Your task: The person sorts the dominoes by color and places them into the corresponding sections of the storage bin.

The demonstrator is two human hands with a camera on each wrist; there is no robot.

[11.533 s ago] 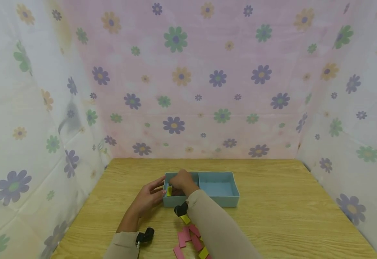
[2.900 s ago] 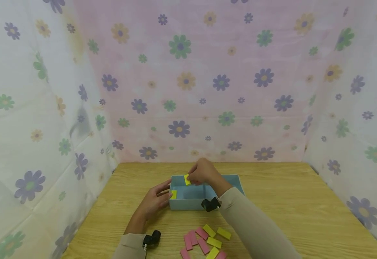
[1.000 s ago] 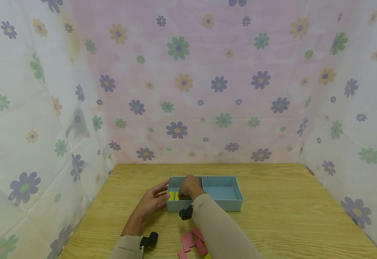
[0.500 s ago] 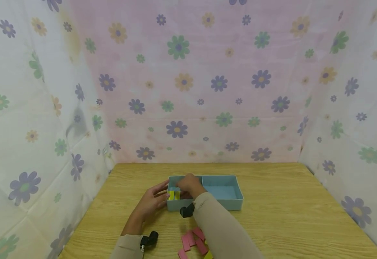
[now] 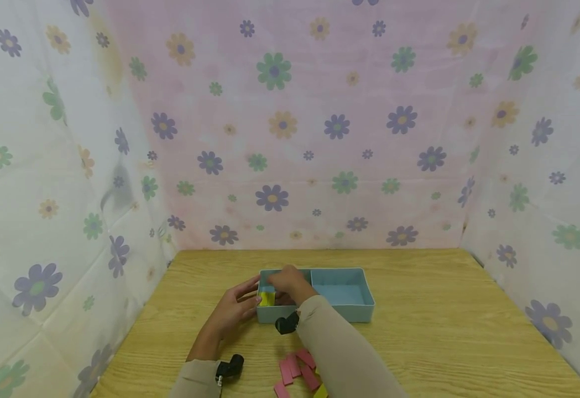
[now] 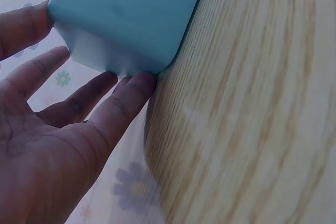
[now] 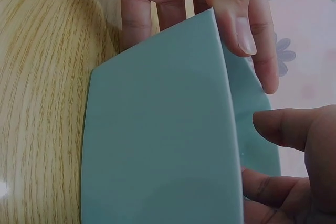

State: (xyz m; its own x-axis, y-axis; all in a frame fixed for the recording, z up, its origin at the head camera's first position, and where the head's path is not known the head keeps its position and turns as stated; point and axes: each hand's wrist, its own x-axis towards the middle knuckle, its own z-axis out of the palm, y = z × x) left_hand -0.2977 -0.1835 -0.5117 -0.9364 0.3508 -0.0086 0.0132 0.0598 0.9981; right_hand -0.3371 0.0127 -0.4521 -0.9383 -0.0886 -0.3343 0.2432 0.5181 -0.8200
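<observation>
Touching the box (image 5: 359,314), left fingers (image 6: 123,103) flank yellow blocks (image 5: 267,298) near right fingers (image 7: 270,186).

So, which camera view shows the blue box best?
The head view: it shows the divided blue box from above, though the right hand hides part of its inside. The left wrist view shows only an outer corner; the right wrist view, mainly an outer wall and some of the inside.

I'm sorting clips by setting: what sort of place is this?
Likely a makeshift recording booth: pink and white flowered fabric sheets border a yellowish wood-grain table, with small black wrist cameras in view.
</observation>
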